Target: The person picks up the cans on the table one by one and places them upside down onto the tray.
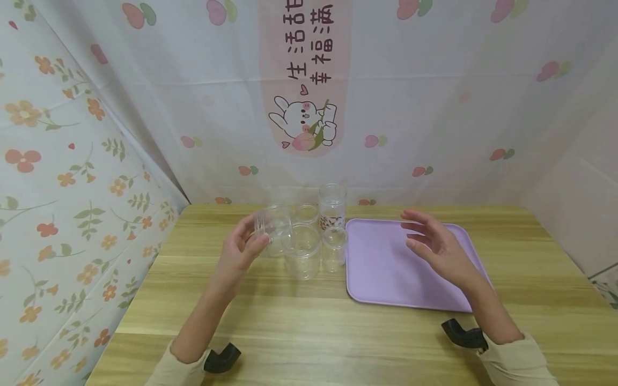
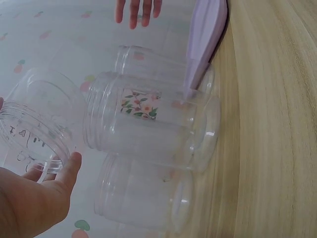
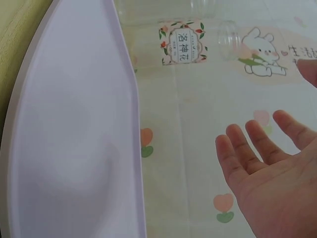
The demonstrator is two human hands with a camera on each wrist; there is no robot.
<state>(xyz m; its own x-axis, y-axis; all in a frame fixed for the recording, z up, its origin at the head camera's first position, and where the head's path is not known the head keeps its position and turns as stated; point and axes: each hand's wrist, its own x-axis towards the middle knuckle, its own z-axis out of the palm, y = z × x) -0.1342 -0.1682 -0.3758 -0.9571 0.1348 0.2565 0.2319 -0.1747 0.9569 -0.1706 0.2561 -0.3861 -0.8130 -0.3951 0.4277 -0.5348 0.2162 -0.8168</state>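
My left hand [image 1: 243, 242] grips a clear plastic jar [image 1: 277, 228] by its threaded neck, with the thumb on the near side. The left wrist view shows this jar [image 2: 47, 111] tipped, its ringed mouth towards the palm. Right beside it a wide clear jar [image 1: 303, 262] stands on the table, next to a narrower clear jar [image 1: 334, 256]. Behind them are a small clear jar [image 1: 307, 215] and a tall jar with a flowered label [image 1: 332, 214]. Over the tray, my right hand [image 1: 436, 246] is held with fingers apart and nothing in it.
A lilac tray [image 1: 386, 279] lies on the wooden table [image 1: 299, 332], just right of the jars. Behind the table hangs a printed curtain [image 1: 434, 123], and a flowered cloth [image 1: 72, 214] hangs on the left. A black curved piece [image 1: 223, 358] sits at each wrist.
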